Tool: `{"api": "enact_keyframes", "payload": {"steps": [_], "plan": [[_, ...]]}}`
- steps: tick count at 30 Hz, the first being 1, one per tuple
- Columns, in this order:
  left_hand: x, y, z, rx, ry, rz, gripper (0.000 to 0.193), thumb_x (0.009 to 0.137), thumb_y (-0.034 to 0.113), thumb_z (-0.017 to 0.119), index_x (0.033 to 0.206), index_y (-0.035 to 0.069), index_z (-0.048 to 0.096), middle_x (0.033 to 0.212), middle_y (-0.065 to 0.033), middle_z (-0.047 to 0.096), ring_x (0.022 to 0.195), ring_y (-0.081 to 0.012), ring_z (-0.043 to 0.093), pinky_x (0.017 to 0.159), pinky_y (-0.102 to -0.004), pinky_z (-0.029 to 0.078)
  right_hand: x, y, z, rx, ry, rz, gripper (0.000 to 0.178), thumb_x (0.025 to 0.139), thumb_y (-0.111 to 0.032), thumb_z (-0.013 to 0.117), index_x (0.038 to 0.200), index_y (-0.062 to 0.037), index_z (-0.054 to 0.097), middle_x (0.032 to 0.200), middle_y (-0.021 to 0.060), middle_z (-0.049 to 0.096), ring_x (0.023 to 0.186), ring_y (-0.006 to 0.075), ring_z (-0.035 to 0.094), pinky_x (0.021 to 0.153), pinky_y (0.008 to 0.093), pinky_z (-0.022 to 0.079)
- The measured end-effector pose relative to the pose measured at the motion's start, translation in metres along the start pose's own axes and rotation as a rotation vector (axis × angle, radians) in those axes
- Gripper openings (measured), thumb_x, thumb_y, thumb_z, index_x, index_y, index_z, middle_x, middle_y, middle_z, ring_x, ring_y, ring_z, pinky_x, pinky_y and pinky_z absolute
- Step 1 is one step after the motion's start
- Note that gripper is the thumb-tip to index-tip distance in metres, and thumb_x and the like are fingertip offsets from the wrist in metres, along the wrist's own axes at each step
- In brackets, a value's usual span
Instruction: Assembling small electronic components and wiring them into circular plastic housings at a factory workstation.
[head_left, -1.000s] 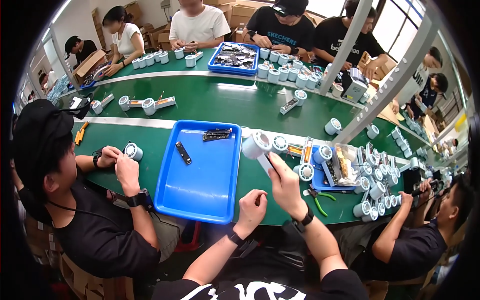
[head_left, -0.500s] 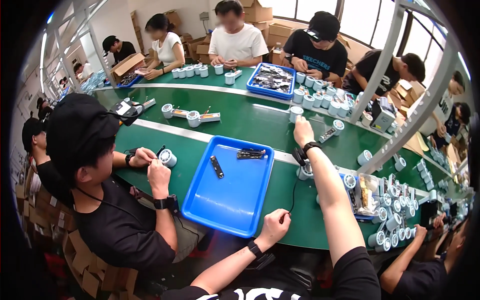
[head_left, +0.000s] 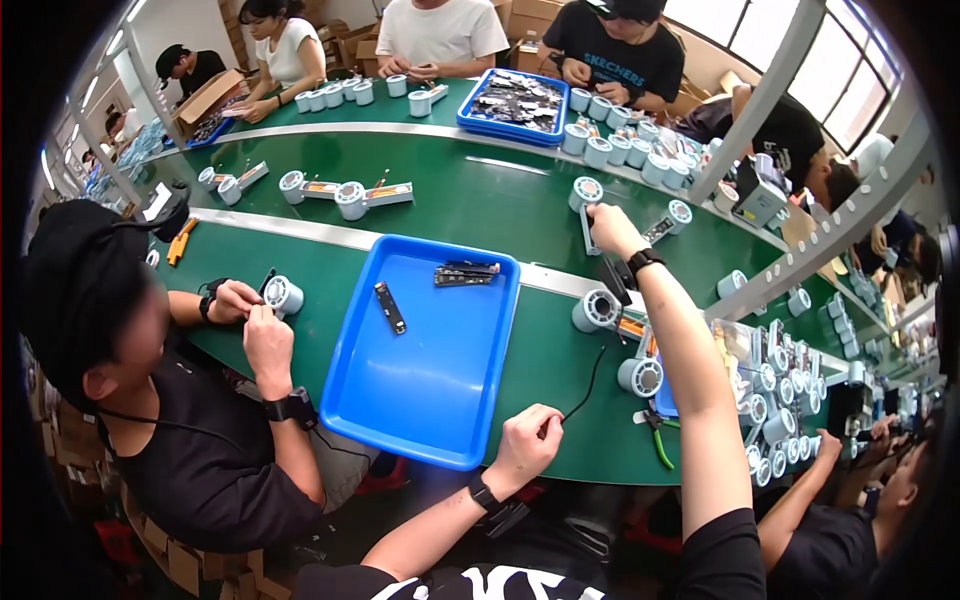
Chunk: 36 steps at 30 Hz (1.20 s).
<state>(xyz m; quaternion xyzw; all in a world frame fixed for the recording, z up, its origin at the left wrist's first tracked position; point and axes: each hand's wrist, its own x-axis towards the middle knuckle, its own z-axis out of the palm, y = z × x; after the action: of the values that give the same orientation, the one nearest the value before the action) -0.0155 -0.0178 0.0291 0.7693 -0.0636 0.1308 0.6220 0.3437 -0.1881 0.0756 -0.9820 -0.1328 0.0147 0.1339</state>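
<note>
My right hand reaches far across the green bench. It is closed on the handle of a light-blue unit with a round slotted head, which lies on the middle strip. Nearer me, my left hand is closed on the end of a thin black cord. Under my right forearm sit two similar units, one with its ring-shaped head turned up and another head closer in. To the left of my left hand, a blue tray holds a single black circuit board and a small stack of boards.
Green-handled pliers lie at the near right edge, beside many piled light-blue units. A co-worker handles a unit on my left. Across the bench stand a board-filled blue tray and rows of units. A metal post rises at right.
My view has shifted, so the bench appears further left. My right hand, earlier at the unit's round head, now grips its handle, which shows. The left hand keeps hold of the cord.
</note>
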Motion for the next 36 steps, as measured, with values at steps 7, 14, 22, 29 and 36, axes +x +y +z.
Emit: {"api": "enact_keyframes", "payload": {"steps": [7,14,22,29,36], "plan": [[0.001,0.003,0.005,0.018,-0.029,-0.016,0.009,0.091,0.001,0.063,0.088,-0.002,0.071,0.077,-0.0134,0.067,0.059,-0.0228,0.062,0.055,-0.0327,0.048,-0.016,0.037,-0.016,0.075,-0.040,0.012,0.042,0.090,-0.007,0.066,0.132,-0.0105,0.067,0.120,0.0241,0.071,0.112,0.0395,0.068,0.096,0.0453,0.055],[0.002,0.001,0.003,0.029,-0.069,-0.032,0.009,0.090,0.000,0.063,0.087,-0.002,0.071,0.076,-0.0127,0.067,0.058,-0.0217,0.061,0.054,-0.0324,0.046,-0.018,0.054,-0.041,0.184,-0.187,-0.047,0.066,0.081,-0.009,0.081,0.145,-0.0125,0.060,0.128,0.0182,0.071,0.117,0.0308,0.070,0.099,0.0387,0.054],[0.005,0.006,0.001,0.020,-0.094,-0.073,0.009,0.090,-0.001,0.062,0.087,-0.002,0.071,0.075,-0.0119,0.066,0.058,-0.0195,0.060,0.054,-0.0318,0.045,-0.027,0.083,-0.033,0.226,-0.169,-0.060,0.075,0.079,-0.008,0.083,0.149,-0.0138,0.056,0.129,0.0176,0.071,0.119,0.0275,0.069,0.102,0.0363,0.054],[0.002,-0.004,0.003,0.006,-0.050,-0.044,0.007,0.090,-0.001,0.063,0.087,-0.001,0.070,0.077,-0.0131,0.066,0.057,-0.0225,0.062,0.054,-0.0326,0.049,-0.051,0.079,-0.051,0.176,-0.098,-0.063,0.065,0.086,-0.013,0.079,0.148,-0.0127,0.057,0.123,0.0179,0.074,0.114,0.0302,0.071,0.097,0.0375,0.055],[0.001,-0.005,0.003,0.002,-0.007,0.009,0.009,0.091,-0.001,0.062,0.087,-0.003,0.070,0.074,-0.0130,0.067,0.056,-0.0192,0.061,0.053,-0.0301,0.047,-0.132,-0.001,-0.066,0.241,-0.155,-0.202,0.054,0.090,-0.024,0.074,0.140,-0.0081,0.062,0.122,0.0165,0.073,0.111,0.0316,0.069,0.099,0.0419,0.052]]}}
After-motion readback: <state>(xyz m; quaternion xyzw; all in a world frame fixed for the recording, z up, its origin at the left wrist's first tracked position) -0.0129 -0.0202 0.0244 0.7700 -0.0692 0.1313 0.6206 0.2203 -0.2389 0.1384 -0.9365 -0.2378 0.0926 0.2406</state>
